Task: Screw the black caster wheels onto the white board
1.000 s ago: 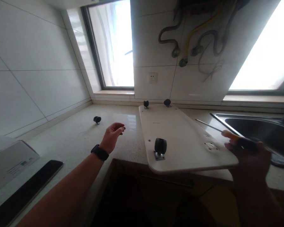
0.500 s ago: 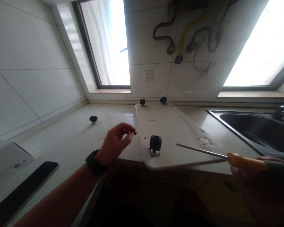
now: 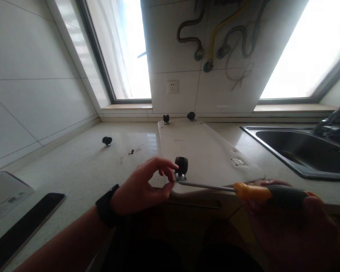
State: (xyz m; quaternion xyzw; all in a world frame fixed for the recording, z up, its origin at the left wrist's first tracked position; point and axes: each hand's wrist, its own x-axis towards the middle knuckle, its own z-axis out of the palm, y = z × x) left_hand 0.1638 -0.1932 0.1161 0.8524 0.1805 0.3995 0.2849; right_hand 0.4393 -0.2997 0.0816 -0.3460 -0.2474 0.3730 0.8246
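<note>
My right hand [image 3: 291, 226] is wrapped round the yellow-and-black handle of a screwdriver [image 3: 253, 191]. Its shaft points left, and the tip is at the metal plate of a black caster [image 3: 181, 166] on the near left corner of a white board [image 3: 204, 151]. My left hand [image 3: 147, 185], with a black band at the wrist, is beside that caster. Its index finger is at the wheel, while thumb and another fingertip nearly meet at the plate's left corner, over something too small to make out. Two more casters, a left one [image 3: 166, 119] and a right one [image 3: 191, 115], stand at the board's far end.
A loose caster [image 3: 107, 141] and a small heap of dark bits [image 3: 131, 152] lie on the countertop [image 3: 82, 166]. At left are a dark phone-like slab [image 3: 31, 219] and a white box [image 3: 8, 192]. The sink [image 3: 294, 147] is at right; a bare mounting plate [image 3: 238, 162] shows on the board.
My left hand has moved right to the near caster, uncovering the dark bits on the countertop. The screwdriver has come left and lower, bringing its tip to the caster's plate.
</note>
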